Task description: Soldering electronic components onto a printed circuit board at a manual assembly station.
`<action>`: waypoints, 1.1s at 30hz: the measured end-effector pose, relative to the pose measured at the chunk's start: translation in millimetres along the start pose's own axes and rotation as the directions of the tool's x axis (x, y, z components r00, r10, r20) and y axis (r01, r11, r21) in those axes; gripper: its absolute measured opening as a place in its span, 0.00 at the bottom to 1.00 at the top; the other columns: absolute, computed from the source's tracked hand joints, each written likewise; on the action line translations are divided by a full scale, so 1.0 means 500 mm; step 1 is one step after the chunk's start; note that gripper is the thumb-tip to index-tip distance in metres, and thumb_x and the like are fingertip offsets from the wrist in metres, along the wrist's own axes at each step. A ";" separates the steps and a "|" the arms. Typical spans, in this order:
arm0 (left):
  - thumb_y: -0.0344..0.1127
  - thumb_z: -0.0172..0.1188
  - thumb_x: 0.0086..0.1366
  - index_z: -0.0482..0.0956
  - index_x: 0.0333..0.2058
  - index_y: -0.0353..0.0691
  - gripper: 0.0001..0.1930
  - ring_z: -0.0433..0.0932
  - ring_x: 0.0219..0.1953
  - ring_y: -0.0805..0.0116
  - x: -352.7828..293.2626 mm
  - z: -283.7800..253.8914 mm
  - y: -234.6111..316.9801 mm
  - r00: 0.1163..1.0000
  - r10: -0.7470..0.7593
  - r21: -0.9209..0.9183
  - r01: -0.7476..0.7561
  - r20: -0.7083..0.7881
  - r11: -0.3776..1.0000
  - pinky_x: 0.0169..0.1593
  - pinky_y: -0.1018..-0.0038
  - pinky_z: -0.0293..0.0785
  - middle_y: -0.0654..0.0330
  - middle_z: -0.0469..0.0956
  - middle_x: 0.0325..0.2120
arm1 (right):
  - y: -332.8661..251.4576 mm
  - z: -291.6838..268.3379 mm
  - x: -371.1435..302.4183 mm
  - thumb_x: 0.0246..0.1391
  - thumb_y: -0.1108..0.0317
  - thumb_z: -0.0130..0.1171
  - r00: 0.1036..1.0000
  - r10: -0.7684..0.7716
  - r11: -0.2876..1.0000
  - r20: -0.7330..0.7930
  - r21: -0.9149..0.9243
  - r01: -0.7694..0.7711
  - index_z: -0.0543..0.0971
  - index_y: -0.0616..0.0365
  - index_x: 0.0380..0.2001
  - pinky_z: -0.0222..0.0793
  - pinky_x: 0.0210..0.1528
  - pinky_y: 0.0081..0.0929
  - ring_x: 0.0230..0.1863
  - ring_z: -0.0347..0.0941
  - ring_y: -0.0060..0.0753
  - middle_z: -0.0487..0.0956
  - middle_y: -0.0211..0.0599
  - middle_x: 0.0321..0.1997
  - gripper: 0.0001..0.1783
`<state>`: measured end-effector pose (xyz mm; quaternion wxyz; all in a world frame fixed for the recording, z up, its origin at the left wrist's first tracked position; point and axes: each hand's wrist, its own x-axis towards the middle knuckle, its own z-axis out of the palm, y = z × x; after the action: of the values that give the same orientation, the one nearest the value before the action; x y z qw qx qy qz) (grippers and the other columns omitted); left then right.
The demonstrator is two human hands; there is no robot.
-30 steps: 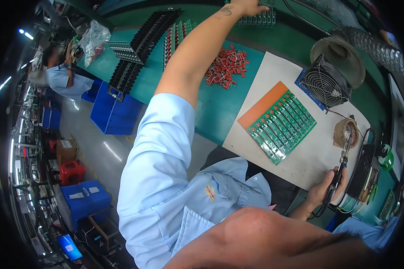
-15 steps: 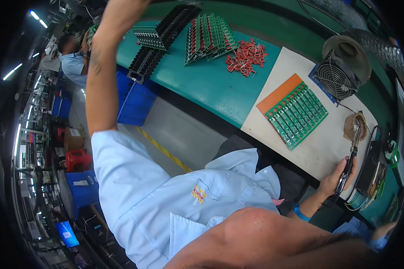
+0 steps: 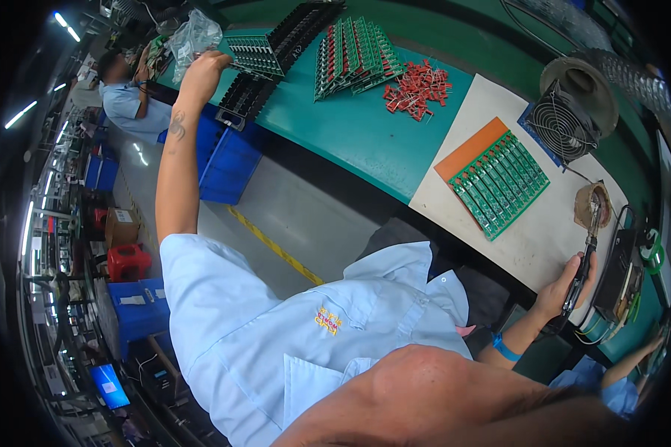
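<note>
My left hand (image 3: 201,71) reaches far out to the left end of the green bench and closes on the edge of a green circuit board (image 3: 257,52) that lies across a black rack (image 3: 250,93). My right hand (image 3: 566,287) grips a black soldering iron (image 3: 585,253) at the right. The iron's tip rests at a round brown tip cleaner (image 3: 593,205). A green panel of small boards (image 3: 503,186) lies on an orange sheet (image 3: 466,149) on the white mat (image 3: 529,246) between my hands.
A row of upright green boards (image 3: 354,48) and a pile of red components (image 3: 417,89) sit on the green bench (image 3: 350,138). A small fan (image 3: 570,123) stands at the right. Blue bins (image 3: 227,164) stand below. Another person (image 3: 123,93) works at the far left.
My left arm has swung from the bench's middle over to the far left, and the hand now grips the board on the rack. My right hand stays put with the iron.
</note>
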<state>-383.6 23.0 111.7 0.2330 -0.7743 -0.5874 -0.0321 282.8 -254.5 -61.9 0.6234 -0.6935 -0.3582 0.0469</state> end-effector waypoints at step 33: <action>0.29 0.69 0.61 0.85 0.49 0.44 0.16 0.85 0.42 0.54 0.053 0.004 0.161 0.845 0.003 -0.153 -0.099 -0.534 0.983 0.47 0.63 0.82 0.60 0.85 0.47 | 0.015 -0.007 0.002 0.72 0.64 0.59 0.999 -0.025 0.999 -0.033 0.020 0.026 0.75 0.65 0.64 0.73 0.59 0.26 0.55 0.80 0.32 0.83 0.47 0.56 0.23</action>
<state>-301.3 31.3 92.1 0.3186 -0.7679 -0.4739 -0.2902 288.5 -256.7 -67.5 0.6366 -0.6832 -0.3564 0.0312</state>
